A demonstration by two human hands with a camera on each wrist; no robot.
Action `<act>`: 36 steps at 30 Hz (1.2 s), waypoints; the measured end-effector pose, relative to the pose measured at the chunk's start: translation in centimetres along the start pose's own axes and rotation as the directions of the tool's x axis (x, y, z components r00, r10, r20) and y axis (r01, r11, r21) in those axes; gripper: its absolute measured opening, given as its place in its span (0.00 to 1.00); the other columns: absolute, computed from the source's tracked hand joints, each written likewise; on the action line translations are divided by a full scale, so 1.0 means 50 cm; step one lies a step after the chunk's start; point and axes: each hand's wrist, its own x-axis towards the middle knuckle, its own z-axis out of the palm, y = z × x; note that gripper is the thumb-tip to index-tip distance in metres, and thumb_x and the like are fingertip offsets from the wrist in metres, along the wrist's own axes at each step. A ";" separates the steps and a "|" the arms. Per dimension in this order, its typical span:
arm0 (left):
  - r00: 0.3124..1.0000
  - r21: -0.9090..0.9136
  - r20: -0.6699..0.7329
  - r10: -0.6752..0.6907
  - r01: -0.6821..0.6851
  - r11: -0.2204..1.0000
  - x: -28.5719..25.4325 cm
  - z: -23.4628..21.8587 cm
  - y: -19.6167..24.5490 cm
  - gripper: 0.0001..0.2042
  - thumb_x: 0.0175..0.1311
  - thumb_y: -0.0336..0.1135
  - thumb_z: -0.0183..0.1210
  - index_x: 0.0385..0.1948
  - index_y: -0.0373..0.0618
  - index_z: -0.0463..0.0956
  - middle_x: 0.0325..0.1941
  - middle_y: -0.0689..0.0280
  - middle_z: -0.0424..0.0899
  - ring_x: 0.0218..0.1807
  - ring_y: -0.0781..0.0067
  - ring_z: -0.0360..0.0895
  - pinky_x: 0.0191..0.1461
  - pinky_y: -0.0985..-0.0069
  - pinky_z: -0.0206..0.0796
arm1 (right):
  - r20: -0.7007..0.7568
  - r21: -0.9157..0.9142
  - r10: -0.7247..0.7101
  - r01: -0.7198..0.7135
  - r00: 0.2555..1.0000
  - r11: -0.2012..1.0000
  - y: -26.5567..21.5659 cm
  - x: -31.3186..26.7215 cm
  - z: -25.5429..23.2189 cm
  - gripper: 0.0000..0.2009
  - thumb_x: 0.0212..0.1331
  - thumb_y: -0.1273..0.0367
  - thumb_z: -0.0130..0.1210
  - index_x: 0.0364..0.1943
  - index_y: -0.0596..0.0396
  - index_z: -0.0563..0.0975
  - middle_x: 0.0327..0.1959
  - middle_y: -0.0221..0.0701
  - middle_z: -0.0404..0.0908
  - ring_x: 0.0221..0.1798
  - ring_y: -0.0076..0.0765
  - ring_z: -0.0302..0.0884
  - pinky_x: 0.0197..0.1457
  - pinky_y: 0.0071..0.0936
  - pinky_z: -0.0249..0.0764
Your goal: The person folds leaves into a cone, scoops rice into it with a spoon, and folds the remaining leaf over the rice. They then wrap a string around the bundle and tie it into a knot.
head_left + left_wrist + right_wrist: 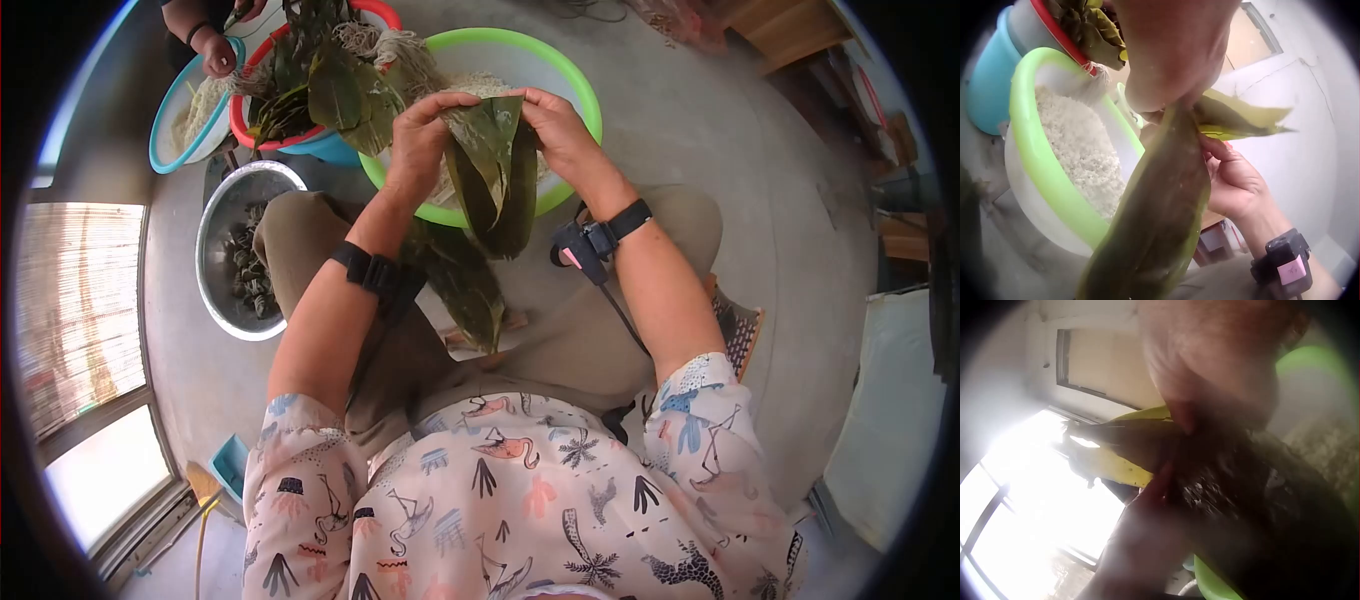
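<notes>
At the upper centre of the head frame, folded leaves [518,200] are pinched by the left hand [418,140] and right hand [562,132], both held near the green-rimmed basin [592,105], forearms [325,310] stretched forward.

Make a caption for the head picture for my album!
Left hand and right hand hold long green leaves by a green-rimmed tub of pale grains.

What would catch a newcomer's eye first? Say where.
The dark green leaves pinched between the left hand and right hand, by the lime-rimmed basin of rice. Left of that basin, heaped leaves overfill a red basin; nearby, a metal bowl holds dark bundles.
</notes>
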 end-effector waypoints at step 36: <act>0.981 0.169 -0.018 -0.194 0.194 0.966 -0.019 0.002 0.006 0.10 0.61 0.35 0.65 0.39 0.43 0.78 0.33 0.75 0.79 0.35 0.86 0.72 0.41 0.85 0.63 | -0.049 -0.083 -0.043 0.039 0.998 0.996 -0.010 -0.026 0.013 0.08 0.57 0.70 0.61 0.39 0.57 0.78 0.35 0.26 0.81 0.39 0.20 0.75 0.44 0.19 0.71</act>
